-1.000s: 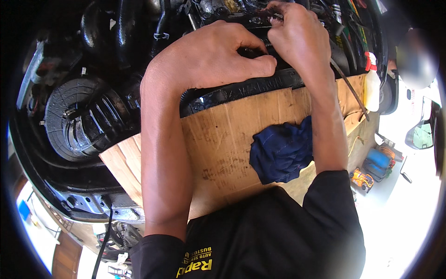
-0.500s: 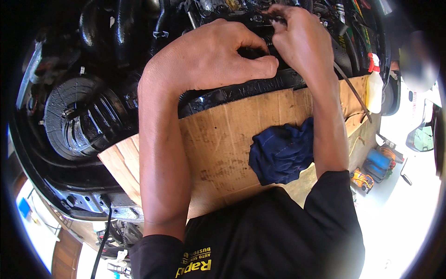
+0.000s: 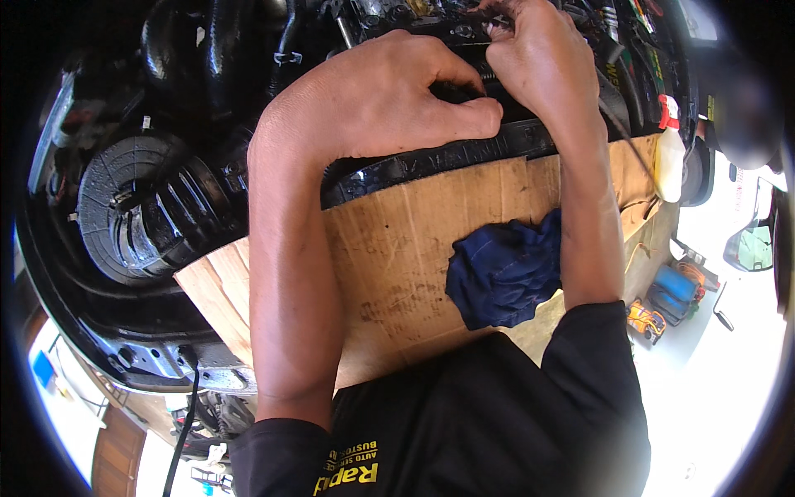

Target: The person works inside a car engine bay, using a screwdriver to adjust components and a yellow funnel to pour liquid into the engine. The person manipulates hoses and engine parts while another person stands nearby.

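Observation:
My left hand (image 3: 393, 99) arches over the front edge of a car's engine bay. Its thumb points right and its fingers curl down, with the tips and whatever they grip hidden. To its right, my right hand (image 3: 542, 62) reaches deeper among the engine parts. Thumb and fingers are pinched there around something small and dark that I cannot make out. Below both wrists runs the black front crossmember (image 3: 447, 155). A thin dark rod (image 3: 636, 153) slants out from behind my right wrist, blurred; whether the hand holds it cannot be seen.
A cardboard sheet (image 3: 397, 240) covers the car's front edge, with a crumpled dark blue cloth (image 3: 505, 273) on it. A spray bottle with a red top (image 3: 669, 157) stands at the right. Round black housing (image 3: 132, 207) sits left. Blue and orange gear (image 3: 675, 294) lies on the floor.
My right hand has shifted slightly up and away. The thin rod beside it has swung, its lower end now higher. My left hand has barely moved.

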Demonstrator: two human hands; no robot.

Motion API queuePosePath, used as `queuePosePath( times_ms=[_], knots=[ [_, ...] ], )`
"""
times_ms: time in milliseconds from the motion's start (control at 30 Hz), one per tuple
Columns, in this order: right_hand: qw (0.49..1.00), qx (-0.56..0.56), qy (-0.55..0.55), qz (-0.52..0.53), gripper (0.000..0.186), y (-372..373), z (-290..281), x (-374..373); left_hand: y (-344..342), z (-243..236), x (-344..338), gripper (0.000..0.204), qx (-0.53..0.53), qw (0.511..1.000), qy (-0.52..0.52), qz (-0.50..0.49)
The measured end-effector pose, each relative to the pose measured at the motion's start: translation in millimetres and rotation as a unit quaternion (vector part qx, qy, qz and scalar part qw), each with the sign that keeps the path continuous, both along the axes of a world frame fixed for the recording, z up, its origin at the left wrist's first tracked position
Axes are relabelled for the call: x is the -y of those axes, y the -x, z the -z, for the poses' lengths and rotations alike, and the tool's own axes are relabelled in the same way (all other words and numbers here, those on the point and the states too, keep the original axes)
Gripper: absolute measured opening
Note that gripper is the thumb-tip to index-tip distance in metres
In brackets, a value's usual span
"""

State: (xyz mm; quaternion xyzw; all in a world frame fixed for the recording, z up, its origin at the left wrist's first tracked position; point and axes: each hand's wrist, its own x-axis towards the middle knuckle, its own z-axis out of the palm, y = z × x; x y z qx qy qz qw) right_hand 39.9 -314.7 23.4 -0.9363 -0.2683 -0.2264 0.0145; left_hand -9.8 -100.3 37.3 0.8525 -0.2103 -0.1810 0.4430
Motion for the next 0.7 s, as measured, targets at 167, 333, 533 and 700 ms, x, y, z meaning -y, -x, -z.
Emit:
queuePosePath(
  times_ms=[167, 333, 533, 700],
  knots=[
    [0.999, -0.024, 0.022, 0.007, 0.021, 7, -12, -3, 0, 0, -1, 0.045, 0.008, 1.0, 0.004, 0.001],
    [1.0, -0.005, 0.013, -0.008, 0.021, 3, -5, -1, 0, 3, -1, 0.043, 0.019, 1.0, 0.008, -0.001],
    [0.999, -0.014, -0.001, -0.047, 0.022, -2, -3, 5, -1, -1, 1, 0.044, -0.002, 1.0, 0.008, 0.008],
    [0.998, -0.044, -0.001, -0.055, 0.025, 10, -17, 6, 1, -2, -1, 0.045, -0.001, 1.0, 0.006, -0.006]
  ],
)
